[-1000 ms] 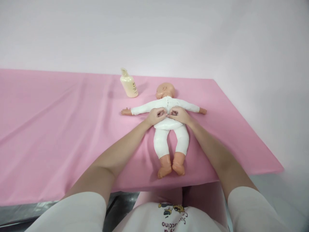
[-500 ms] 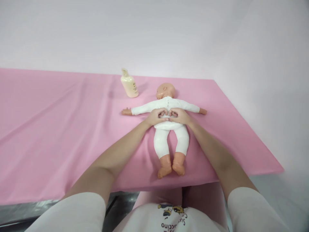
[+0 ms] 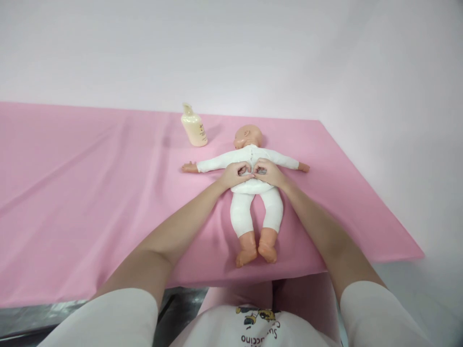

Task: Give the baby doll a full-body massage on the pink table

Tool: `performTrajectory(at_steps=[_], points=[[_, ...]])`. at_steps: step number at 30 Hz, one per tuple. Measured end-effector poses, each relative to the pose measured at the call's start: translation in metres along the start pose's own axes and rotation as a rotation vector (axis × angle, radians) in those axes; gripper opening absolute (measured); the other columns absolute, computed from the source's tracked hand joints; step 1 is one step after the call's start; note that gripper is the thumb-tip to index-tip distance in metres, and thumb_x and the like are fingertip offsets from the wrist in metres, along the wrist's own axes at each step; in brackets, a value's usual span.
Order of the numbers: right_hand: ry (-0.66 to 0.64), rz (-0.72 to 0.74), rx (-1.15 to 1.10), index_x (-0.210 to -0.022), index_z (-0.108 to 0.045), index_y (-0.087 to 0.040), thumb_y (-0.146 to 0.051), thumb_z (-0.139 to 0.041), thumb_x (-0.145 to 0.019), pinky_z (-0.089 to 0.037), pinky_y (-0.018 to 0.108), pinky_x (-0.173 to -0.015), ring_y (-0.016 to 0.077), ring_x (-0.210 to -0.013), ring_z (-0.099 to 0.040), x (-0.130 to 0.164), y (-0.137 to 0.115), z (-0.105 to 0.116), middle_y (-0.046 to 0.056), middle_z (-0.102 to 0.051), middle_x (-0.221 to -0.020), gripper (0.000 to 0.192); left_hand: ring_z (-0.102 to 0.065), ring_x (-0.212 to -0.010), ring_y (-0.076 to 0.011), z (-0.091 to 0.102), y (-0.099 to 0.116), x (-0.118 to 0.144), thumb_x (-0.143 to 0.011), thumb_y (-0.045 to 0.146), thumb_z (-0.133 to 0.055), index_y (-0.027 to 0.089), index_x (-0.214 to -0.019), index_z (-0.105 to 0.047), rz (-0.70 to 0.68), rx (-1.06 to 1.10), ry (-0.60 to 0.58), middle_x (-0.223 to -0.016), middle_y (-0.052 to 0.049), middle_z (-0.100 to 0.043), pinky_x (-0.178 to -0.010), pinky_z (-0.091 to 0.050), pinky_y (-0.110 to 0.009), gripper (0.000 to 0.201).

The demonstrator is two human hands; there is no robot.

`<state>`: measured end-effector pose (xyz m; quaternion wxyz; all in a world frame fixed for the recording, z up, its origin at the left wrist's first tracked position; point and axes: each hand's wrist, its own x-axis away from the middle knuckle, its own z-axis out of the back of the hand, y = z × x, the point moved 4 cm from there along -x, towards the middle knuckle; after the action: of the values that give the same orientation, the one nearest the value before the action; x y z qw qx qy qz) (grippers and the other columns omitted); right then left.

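- Left hand [image 3: 234, 174] and right hand [image 3: 266, 173], fingers curled, pinch the white cotton romper [image 3: 253, 185] at the plastic baby doll's [image 3: 250, 193] midline.
- Fastening at midline under way; upper part looks closed.
- Cream pump bottle [image 3: 194, 127] stands untouched near the pink-covered tabletop's [image 3: 90, 193] far edge.

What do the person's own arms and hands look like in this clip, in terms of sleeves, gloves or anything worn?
Both hands are bare: no gloves, rings or watch show on the left hand or the right hand. The forearms are uncovered; short white sleeves end above the elbows. The white shirt carries a small cartoon print with red lettering.
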<state>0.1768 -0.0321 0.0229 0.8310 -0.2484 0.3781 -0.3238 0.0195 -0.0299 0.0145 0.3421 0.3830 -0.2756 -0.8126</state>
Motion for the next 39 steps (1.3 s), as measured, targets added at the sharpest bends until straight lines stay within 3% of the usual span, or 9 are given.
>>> performTrajectory(at_steps=[4, 10, 17, 27, 34, 39], points=[[0.054, 0.038, -0.002, -0.069, -0.057, -0.019, -0.024, -0.065, -0.08, -0.043, 0.03, -0.078, 0.0155, -0.081, -0.054, 0.0009, -0.0004, 0.0019, 0.001, -0.054, -0.081, 0.015, -0.036, -0.055, -0.0101, -0.0007, -0.001, -0.0004, -0.08, 0.038, -0.057, 0.018, -0.073, -0.055, -0.017, -0.024, 0.016, -0.058, 0.005, -0.038, -0.055, -0.03, -0.024, 0.022], [0.106, 0.019, 0.036, -0.076, -0.057, -0.02, -0.023, -0.062, -0.082, -0.044, 0.028, -0.072, 0.0151, -0.078, -0.054, 0.0003, -0.0007, 0.0038, 0.001, -0.056, -0.081, 0.008, -0.044, -0.064, -0.0143, -0.0001, -0.0003, -0.0031, -0.083, 0.029, -0.047, 0.019, -0.074, -0.053, -0.1, -0.075, 0.046, -0.069, -0.001, -0.052, -0.064, -0.038, -0.028, 0.015], [0.105, -0.023, 0.056, -0.087, -0.063, -0.019, -0.025, -0.064, -0.081, -0.045, 0.029, -0.072, 0.0145, -0.076, -0.054, -0.0006, 0.0046, 0.0024, 0.002, -0.061, -0.083, 0.009, -0.048, -0.071, -0.0171, 0.0004, -0.0014, -0.0049, -0.08, 0.027, -0.051, 0.02, -0.075, -0.052, -0.109, -0.119, 0.074, -0.074, -0.003, -0.055, -0.071, -0.041, -0.032, 0.008], [0.084, -0.037, 0.049, -0.08, -0.065, -0.019, -0.021, -0.062, -0.082, -0.046, 0.029, -0.07, 0.0144, -0.073, -0.056, -0.0016, 0.0055, 0.0013, 0.002, -0.063, -0.082, 0.005, -0.049, -0.071, -0.0163, 0.0008, -0.0031, -0.0035, -0.083, 0.025, -0.052, 0.019, -0.08, -0.056, -0.138, -0.112, 0.14, -0.077, -0.003, -0.056, -0.07, -0.042, -0.031, 0.007], [0.158, 0.018, 0.14, -0.079, -0.067, -0.021, -0.022, -0.066, -0.082, -0.045, 0.035, -0.087, 0.0185, -0.089, -0.057, -0.001, 0.0075, 0.0019, 0.003, -0.06, -0.086, 0.003, -0.051, -0.075, -0.0173, 0.0006, -0.0042, -0.0038, -0.084, 0.024, -0.052, 0.02, -0.079, -0.054, -0.107, -0.141, 0.141, -0.077, -0.003, -0.056, -0.073, -0.043, -0.031, 0.007], [0.165, 0.034, 0.135, -0.081, -0.066, -0.02, -0.021, -0.065, -0.083, -0.045, 0.034, -0.087, 0.0182, -0.089, -0.057, -0.0003, 0.0073, 0.002, 0.003, -0.059, -0.087, 0.003, -0.051, -0.075, -0.0174, 0.0005, -0.0057, -0.004, -0.085, 0.024, -0.052, 0.02, -0.078, -0.055, -0.134, -0.133, 0.149, -0.076, -0.003, -0.055, -0.074, -0.043, -0.032, 0.008]])
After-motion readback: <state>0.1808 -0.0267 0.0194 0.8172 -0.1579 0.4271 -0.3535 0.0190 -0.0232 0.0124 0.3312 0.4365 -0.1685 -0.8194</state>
